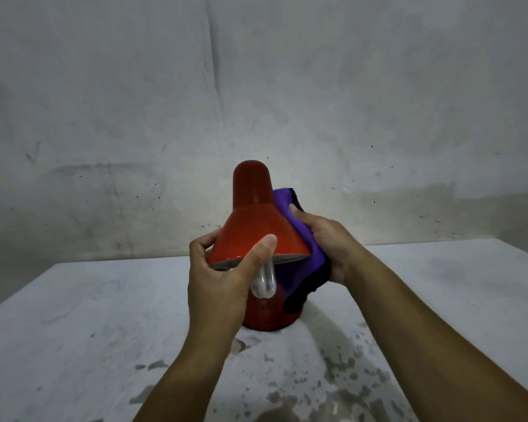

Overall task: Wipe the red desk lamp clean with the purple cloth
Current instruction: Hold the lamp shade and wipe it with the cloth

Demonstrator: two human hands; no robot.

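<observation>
The red desk lamp (253, 220) stands on its round base near the middle of the white table (73, 330), its cone shade tilted toward me with a white bulb (264, 283) poking out below. My left hand (223, 278) grips the shade's lower rim, thumb on the front. My right hand (326, 242) presses the purple cloth (290, 263) with its black edging against the shade's right side; the cloth hangs down past the rim and hides part of the base.
A stained grey wall (256, 86) rises right behind the table. The tabletop shows dark chipped patches (348, 376) near its front, in front of the lamp base.
</observation>
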